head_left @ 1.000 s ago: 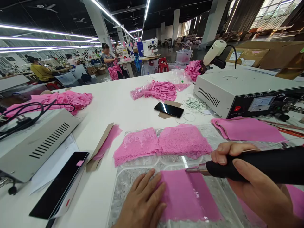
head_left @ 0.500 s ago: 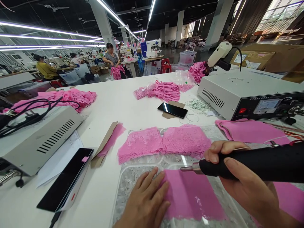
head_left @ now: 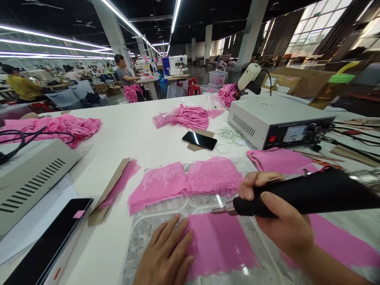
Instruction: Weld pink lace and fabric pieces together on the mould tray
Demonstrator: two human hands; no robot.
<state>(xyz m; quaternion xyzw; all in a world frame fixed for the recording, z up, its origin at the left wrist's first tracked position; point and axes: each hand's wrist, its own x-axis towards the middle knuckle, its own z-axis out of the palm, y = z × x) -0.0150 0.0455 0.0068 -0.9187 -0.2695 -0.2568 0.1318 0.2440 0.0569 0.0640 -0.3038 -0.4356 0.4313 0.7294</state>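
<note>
My left hand (head_left: 168, 251) lies flat, fingers stretched, with its fingertips on the left edge of a smooth pink fabric piece (head_left: 221, 245). That piece rests on a clear plastic tray with rounded ridges (head_left: 135, 233). Wrapped round a black handheld ultrasonic welder (head_left: 285, 196) is my right hand (head_left: 285, 225). The welder's metal tip points left, over the top edge of the pink piece; I cannot tell whether it touches. Behind it sit two stacks of pink lace pieces, a left stack (head_left: 160, 182) and a right stack (head_left: 213, 176).
A grey generator box with a meter (head_left: 255, 118) stands at right; another grey box (head_left: 35, 170) is at left. A phone (head_left: 199, 140), pink straps (head_left: 192, 116) and a tablet-like black screen (head_left: 50, 245) lie on the white table. More pink fabric (head_left: 335, 241) lies under my right forearm.
My view has turned to the right, so everything sits further left and a green-lidded bottle shows. Both hands and the welder keep nearly the same place over the pink piece.
</note>
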